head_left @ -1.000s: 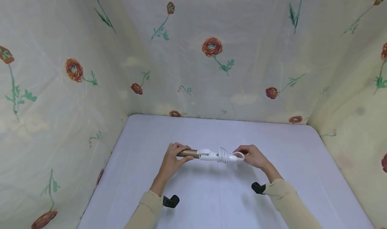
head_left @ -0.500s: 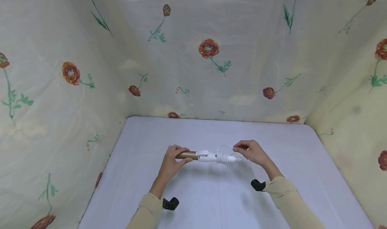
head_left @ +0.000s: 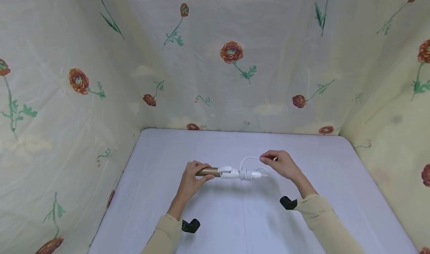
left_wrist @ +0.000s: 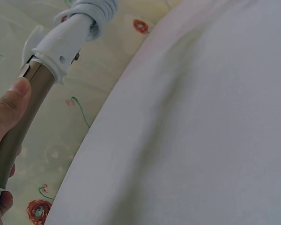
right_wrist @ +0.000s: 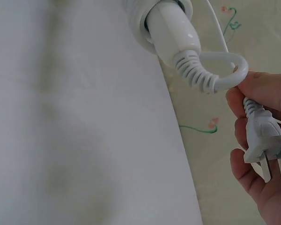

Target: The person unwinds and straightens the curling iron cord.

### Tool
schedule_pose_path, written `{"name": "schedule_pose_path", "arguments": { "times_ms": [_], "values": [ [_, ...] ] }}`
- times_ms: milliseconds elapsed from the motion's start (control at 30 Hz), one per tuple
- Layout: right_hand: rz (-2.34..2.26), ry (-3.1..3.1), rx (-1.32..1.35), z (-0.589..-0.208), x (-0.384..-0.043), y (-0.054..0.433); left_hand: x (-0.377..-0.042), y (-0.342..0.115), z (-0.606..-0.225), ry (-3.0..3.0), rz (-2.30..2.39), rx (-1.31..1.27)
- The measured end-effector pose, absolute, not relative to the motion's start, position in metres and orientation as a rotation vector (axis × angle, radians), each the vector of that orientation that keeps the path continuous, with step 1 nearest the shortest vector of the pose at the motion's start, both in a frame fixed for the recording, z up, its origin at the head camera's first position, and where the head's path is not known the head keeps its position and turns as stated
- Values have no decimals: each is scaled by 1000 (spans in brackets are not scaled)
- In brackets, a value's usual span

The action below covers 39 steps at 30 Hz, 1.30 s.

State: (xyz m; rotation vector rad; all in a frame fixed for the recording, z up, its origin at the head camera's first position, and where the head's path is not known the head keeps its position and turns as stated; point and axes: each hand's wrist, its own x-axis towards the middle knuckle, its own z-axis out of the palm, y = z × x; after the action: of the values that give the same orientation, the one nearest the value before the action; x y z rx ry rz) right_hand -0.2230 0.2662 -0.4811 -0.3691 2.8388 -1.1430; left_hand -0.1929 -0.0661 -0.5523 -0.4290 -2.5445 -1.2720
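A curling iron (head_left: 229, 173) with a white handle and a gold-brown barrel (left_wrist: 24, 119) is held level above the table. My left hand (head_left: 189, 179) grips it by the barrel, thumb on the near side. White power cord (head_left: 246, 175) is wound in several coils around the handle. To the right, my right hand (head_left: 283, 165) pinches the cord's loose end, and a strand arcs from there back to the coils. In the right wrist view a two-prong plug (right_wrist: 262, 133) hangs against the curled fingers, and the cord's ribbed strain relief (right_wrist: 194, 70) bends out of the handle's end.
A white-covered table (head_left: 235, 216) lies below both hands. Floral-patterned curtains (head_left: 201, 71) enclose it at the back and both sides. Black wrist-worn pieces (head_left: 190, 226) stick out from the sleeves, low over the table.
My right hand has moved from the handle's end up and away, pulling the plug end of the cord out into a widening loop. The left hand keeps its grip on the barrel.
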Motion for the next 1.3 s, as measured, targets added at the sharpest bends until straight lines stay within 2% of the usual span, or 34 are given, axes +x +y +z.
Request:
{"name": "schedule_pose_path", "arguments": {
  "times_ms": [1300],
  "values": [
    [-1254,2641,-357,-456,-186,257,-197,-64,-549,-2483,-1203,-361]
  ]
}}
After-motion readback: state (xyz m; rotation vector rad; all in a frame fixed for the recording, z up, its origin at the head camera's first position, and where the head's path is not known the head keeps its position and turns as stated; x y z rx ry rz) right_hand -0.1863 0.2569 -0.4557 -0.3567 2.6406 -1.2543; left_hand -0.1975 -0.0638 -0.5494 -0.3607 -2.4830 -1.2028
